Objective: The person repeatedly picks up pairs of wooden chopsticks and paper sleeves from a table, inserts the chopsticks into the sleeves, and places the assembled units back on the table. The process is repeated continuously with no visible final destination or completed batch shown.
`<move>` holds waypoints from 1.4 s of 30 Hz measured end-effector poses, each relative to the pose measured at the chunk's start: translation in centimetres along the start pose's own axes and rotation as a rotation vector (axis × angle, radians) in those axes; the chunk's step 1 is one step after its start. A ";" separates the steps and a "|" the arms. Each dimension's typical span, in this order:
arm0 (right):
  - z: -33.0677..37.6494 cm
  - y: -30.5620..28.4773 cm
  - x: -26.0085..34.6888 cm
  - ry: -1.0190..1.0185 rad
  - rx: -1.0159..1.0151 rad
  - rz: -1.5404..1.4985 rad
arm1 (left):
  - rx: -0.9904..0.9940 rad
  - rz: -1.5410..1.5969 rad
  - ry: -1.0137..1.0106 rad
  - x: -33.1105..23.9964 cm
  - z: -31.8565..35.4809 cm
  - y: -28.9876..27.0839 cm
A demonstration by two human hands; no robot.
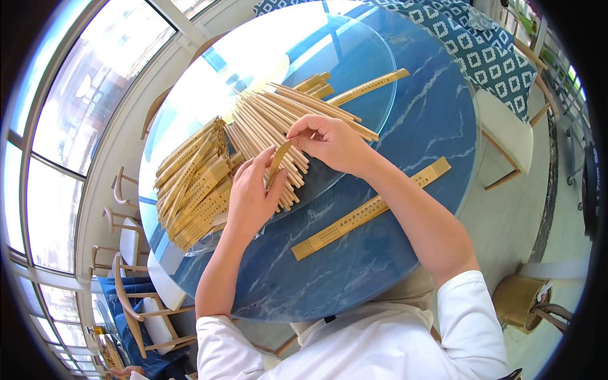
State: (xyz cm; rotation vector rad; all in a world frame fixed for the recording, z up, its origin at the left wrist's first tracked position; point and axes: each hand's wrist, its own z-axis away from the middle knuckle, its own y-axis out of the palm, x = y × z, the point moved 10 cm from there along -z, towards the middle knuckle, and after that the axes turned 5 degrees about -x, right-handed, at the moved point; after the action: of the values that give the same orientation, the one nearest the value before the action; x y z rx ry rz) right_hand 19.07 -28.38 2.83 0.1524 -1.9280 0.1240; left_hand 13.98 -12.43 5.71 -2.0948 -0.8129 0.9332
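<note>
My left hand (253, 196) grips a narrow gold paper chopstick sleeve (277, 163), held upright between thumb and fingers. At the sleeve's top end, my right hand (332, 144) is closed in a pinch; whether it holds the sleeve's edge or something small is hard to make out. Beneath both hands lies a heap of loose wooden chopsticks (259, 120), fanned out on the glass turntable. To the left, a thick pile of gold printed sleeves (193, 183) rests on clear plastic. One long gold sleeve (348, 223) lies by itself on the blue table, partly under my right forearm.
The round blue marble-patterned table (437, 107) carries a raised glass turntable (373, 47). More gold sleeves (370, 87) lie beyond the chopsticks. A patterned cloth (487, 47) hangs at the far right edge, near a white chair (506, 130). Chairs and windows line the left.
</note>
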 end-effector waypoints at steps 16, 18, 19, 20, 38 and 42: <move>2.4 0.0 -0.1 0.142 0.177 1.057 | -0.023 0.681 -0.393 6.4 0.5 2.6; 2.1 -0.5 0.0 0.124 0.153 1.031 | -0.041 0.697 -0.395 6.5 0.5 2.5; 1.9 -0.6 0.1 0.115 0.140 1.017 | -0.043 0.698 -0.393 6.5 0.6 2.5; 1.8 -0.7 0.2 0.105 0.108 1.018 | -0.046 0.699 -0.390 6.5 0.6 2.6; 1.1 0.8 0.1 -0.261 -0.173 1.193 | -0.046 0.724 -0.411 6.9 0.7 2.7; 1.2 0.9 0.1 -0.241 -0.153 1.248 | -0.045 0.724 -0.413 6.7 0.7 2.6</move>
State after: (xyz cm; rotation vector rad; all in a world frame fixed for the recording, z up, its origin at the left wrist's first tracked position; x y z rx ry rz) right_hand 17.75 -27.65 2.49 -1.1998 -1.9897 0.7989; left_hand 17.79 -8.60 0.86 -2.3035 -0.2342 1.7803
